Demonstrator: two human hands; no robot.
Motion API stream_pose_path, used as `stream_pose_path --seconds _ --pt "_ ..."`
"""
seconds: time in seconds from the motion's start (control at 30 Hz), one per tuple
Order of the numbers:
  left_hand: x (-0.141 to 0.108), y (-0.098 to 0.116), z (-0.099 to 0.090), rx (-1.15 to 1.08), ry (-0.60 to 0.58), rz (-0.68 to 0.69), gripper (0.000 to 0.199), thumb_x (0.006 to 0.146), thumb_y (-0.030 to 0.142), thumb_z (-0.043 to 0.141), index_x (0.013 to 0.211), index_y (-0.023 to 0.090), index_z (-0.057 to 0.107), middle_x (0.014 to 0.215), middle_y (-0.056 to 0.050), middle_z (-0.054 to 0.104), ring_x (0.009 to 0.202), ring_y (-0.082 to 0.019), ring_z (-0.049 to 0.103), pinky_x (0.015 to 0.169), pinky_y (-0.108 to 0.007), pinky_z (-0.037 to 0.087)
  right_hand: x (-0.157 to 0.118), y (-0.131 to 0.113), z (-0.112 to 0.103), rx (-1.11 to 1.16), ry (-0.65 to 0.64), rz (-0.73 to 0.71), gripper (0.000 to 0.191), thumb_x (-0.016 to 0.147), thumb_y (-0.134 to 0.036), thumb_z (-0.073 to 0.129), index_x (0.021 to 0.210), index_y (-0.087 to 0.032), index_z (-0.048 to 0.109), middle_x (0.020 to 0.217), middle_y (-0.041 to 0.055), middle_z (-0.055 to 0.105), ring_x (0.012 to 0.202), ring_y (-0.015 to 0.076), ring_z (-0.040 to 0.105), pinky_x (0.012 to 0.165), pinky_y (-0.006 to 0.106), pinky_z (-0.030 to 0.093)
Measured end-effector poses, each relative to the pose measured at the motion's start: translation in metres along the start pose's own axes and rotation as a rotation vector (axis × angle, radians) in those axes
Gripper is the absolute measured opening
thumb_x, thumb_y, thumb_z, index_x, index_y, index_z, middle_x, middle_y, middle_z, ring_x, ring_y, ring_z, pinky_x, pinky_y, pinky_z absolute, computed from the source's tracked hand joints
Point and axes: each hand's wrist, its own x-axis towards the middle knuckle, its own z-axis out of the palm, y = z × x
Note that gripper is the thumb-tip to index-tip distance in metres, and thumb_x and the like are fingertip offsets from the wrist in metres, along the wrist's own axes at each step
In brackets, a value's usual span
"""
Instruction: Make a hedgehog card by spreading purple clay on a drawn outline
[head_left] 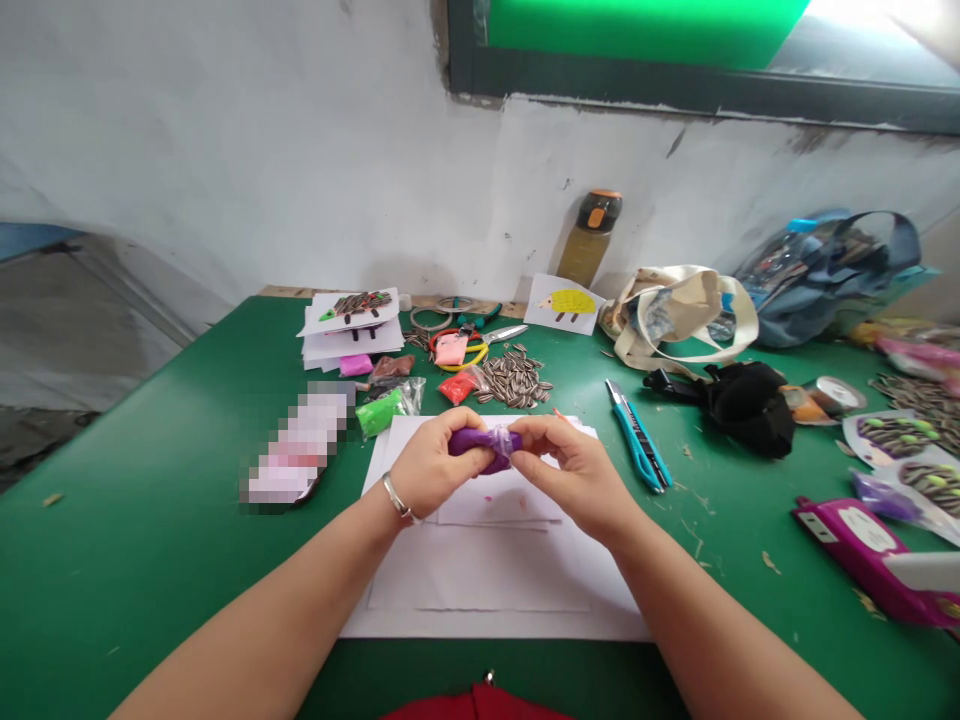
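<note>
A packet of purple modelling clay (480, 446) in clear plastic wrap is held between both hands above white paper sheets (480, 580). My left hand (429, 468), with a silver bracelet on its wrist, is closed around the purple clay end. The fingers of my right hand (577, 472) pinch the crumpled plastic at the other end. Smaller paper pieces with tiny pink marks lie under the hands. Left of the paper are a green clay packet (381, 412) and a phone-like item (300, 445) blurred by pixels. A red clay packet (459, 384) lies just beyond the paper.
Sunflower seeds (516, 380) lie in a pile behind the paper, near scissors (504, 334). A blue utility knife (637, 435) rests to the right. Farther out are a black strap item (742, 405), a canvas bag (675, 315), a bottle (589, 240) and a hedgehog picture (564, 304).
</note>
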Motion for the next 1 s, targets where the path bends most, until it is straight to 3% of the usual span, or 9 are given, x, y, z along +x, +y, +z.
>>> stream_pose_path --seconds 0.13,0.47,0.67,0.77,1.0 --pt "0.0 -0.005 0.0 -0.136 -0.098 -0.081 0.019 0.07 0.023 0.068 0.082 0.016 0.056 0.064 0.003 0.062 0.059 -0.012 0.058 0.055 -0.023 0.046 0.001 0.0 -0.003 -0.055 0.011 -0.016 0.018 0.079 -0.017 0.063 0.096 -0.024 0.065 0.091 0.0006 0.063 0.073 0.0127 0.056 0.068 0.03 0.047" --pt "-0.002 0.001 0.004 -0.054 -0.031 -0.019 0.013 0.067 0.019 0.066 0.073 0.015 0.056 0.061 0.003 0.059 0.055 -0.01 0.054 0.052 -0.021 0.042 -0.001 0.002 0.004 0.07 -0.061 0.11 0.022 0.078 -0.018 0.064 0.099 -0.022 0.06 0.087 0.0002 0.061 0.074 0.0133 0.057 0.067 0.029 0.048" --pt "-0.001 -0.002 0.005 -0.212 -0.144 -0.098 0.022 0.068 0.025 0.071 0.079 0.015 0.056 0.064 0.002 0.06 0.057 -0.012 0.058 0.054 -0.023 0.047 0.0 0.007 0.006 0.084 -0.068 0.128 0.018 0.079 -0.019 0.063 0.095 -0.021 0.057 0.083 -0.0005 0.06 0.074 0.014 0.058 0.066 0.029 0.047" --pt "-0.001 -0.004 0.005 -0.24 -0.099 -0.127 0.026 0.066 0.026 0.074 0.083 0.015 0.058 0.07 0.001 0.062 0.062 -0.013 0.062 0.059 -0.026 0.051 0.0 0.006 0.006 0.085 -0.055 0.137 0.016 0.079 -0.02 0.064 0.093 -0.021 0.056 0.084 0.0002 0.06 0.075 0.0145 0.059 0.067 0.03 0.048" --pt "-0.001 -0.002 0.005 -0.148 -0.02 -0.05 0.014 0.067 0.023 0.067 0.077 0.013 0.064 0.066 0.0 0.06 0.058 -0.012 0.057 0.056 -0.024 0.048 -0.002 0.001 0.01 0.132 -0.052 0.134 0.021 0.077 -0.022 0.066 0.097 -0.02 0.059 0.086 0.0011 0.061 0.077 0.0153 0.06 0.069 0.031 0.05"
